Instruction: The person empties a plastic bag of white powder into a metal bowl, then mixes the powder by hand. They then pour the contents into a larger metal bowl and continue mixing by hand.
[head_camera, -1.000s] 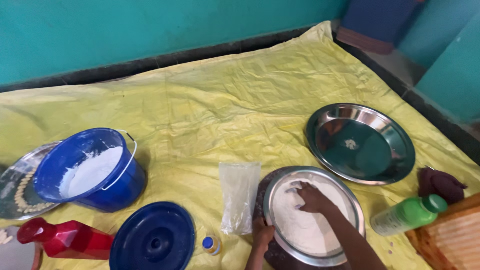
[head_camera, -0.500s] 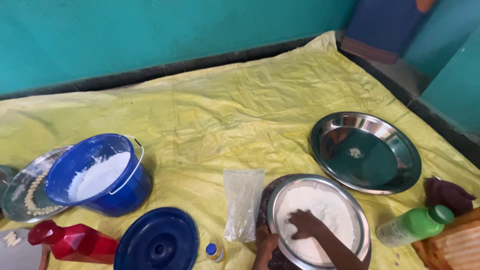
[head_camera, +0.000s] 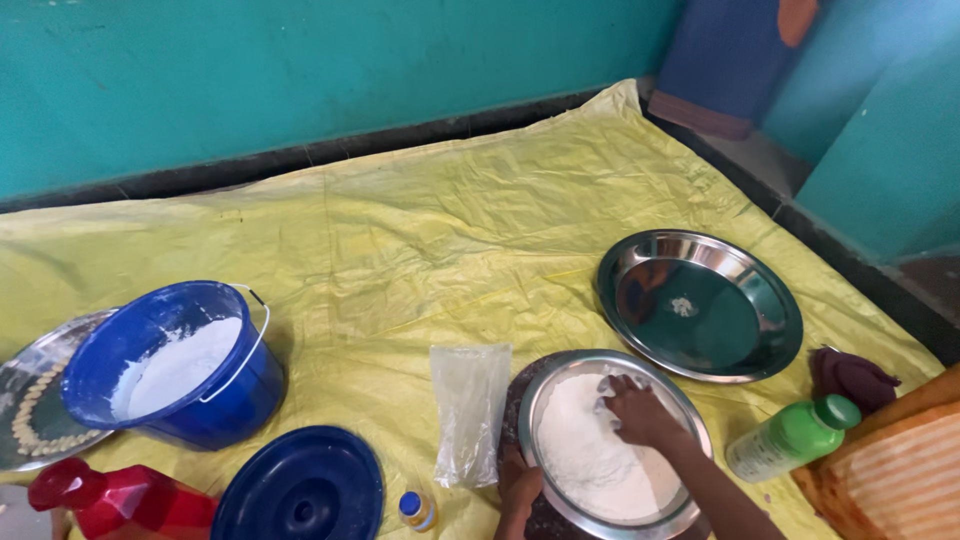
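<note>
a person kneels over a steel bowl (head_camera: 612, 445) of white flour at six o'clock. the right hand (head_camera: 640, 412) presses loosely spread fingers into the still-dry flour; the left hand (head_camera: 520, 488) grips the bowl's rim. blue bucket (head_camera: 170, 362) at nine o'clock, half full; mixing looks barely begun.

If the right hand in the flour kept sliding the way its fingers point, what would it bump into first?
The right hand points up and left across the white flour. It would likely meet the far-left rim of the steel bowl first, then the clear plastic bag beyond it, though depth is hard to judge.
</note>
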